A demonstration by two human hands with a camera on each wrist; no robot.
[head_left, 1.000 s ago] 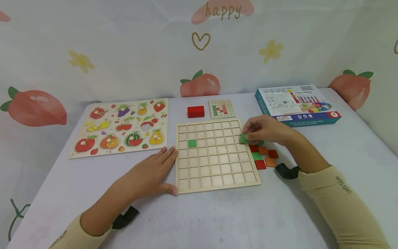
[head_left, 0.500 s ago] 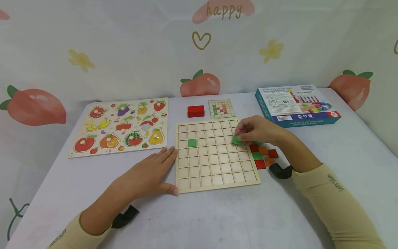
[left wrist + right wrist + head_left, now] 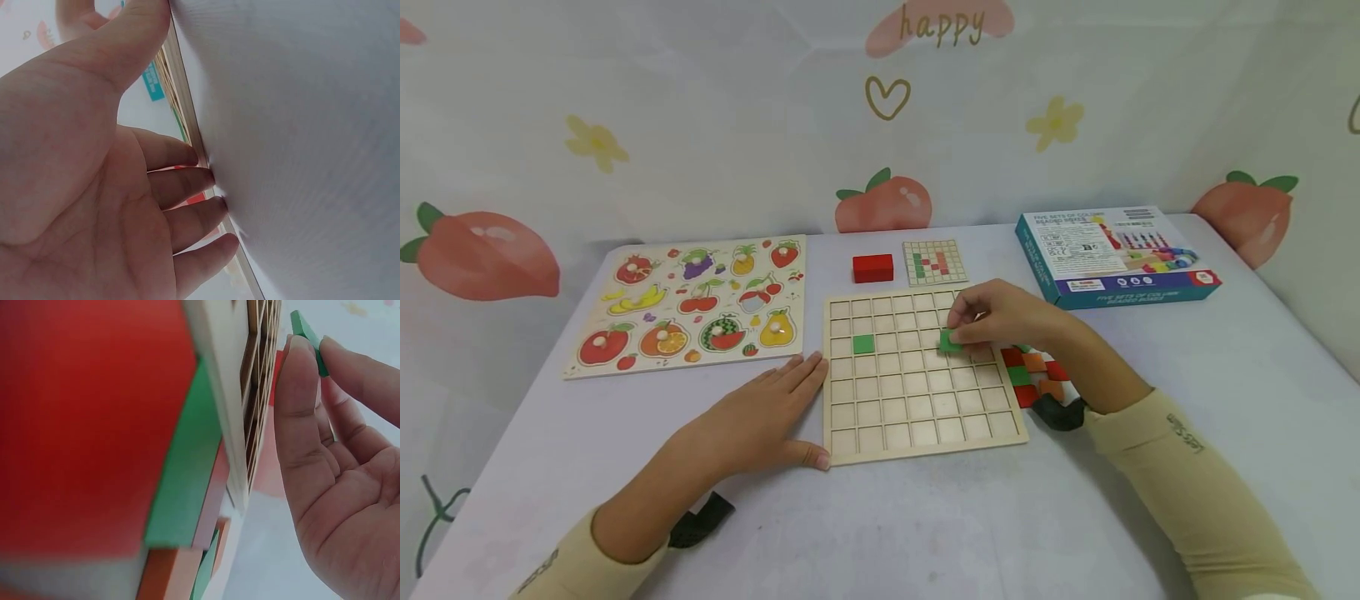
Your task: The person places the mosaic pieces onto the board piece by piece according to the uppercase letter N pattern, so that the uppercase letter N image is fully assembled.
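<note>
My right hand [image 3: 1003,317] pinches a green square tile [image 3: 950,341] between thumb and finger, over the right part of a wooden grid board [image 3: 925,452]. In the right wrist view that green tile [image 3: 305,334] tilts between the fingertips, near the board's slats. My left hand [image 3: 760,425] lies with straight fingers along the board's left edge, thumb at the front corner. The left wrist view has the fingertips of this hand [image 3: 119,181] right at the board's side. Another green tile [image 3: 863,344] sits in a cell at the upper left of the grid.
Loose red, orange and green tiles [image 3: 1018,376] lie right of the board. Behind it are a red block [image 3: 872,268] and a small pattern card [image 3: 935,262]. A fruit puzzle board [image 3: 685,308] lies at left, a printed box [image 3: 1116,254] at back right.
My right hand has carried the green tile leftward from the board's right edge to over its cells. The left hand has stayed at the board's edge.
</note>
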